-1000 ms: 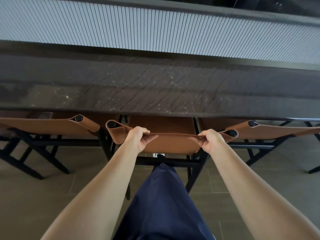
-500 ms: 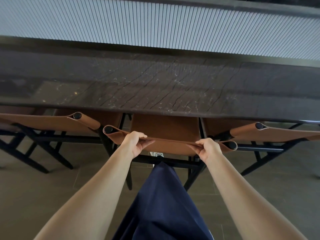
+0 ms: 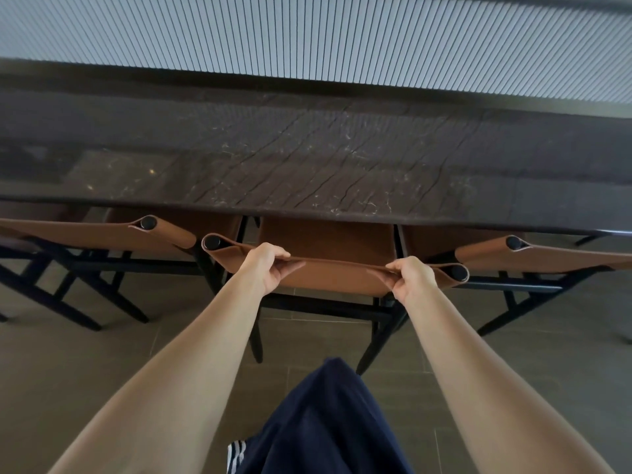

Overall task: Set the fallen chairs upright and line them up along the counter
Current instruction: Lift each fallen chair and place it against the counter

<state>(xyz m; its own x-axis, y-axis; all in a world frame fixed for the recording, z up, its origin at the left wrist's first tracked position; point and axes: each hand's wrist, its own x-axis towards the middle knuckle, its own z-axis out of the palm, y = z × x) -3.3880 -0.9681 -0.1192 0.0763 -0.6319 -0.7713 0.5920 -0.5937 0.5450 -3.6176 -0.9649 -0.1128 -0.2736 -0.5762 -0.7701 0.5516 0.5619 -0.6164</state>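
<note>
Three chairs with tan leather backs and black frames stand upright against the dark stone counter (image 3: 307, 159). The middle chair (image 3: 335, 278) is right in front of me, its seat tucked under the counter edge. My left hand (image 3: 266, 265) grips the top of its leather backrest near the left post. My right hand (image 3: 408, 277) grips the same backrest near the right post. The left chair (image 3: 102, 234) and the right chair (image 3: 547, 256) flank it closely, their backrest ends almost touching the middle one's.
A ribbed pale wall panel (image 3: 307, 35) runs behind the counter. Brown tiled floor (image 3: 85, 371) lies under and behind the chairs. My dark blue trouser leg (image 3: 325, 422) shows at the bottom centre.
The middle chair has slid forward, further under the counter, with both hands still gripping its backrest. My leg has dropped lower in view.
</note>
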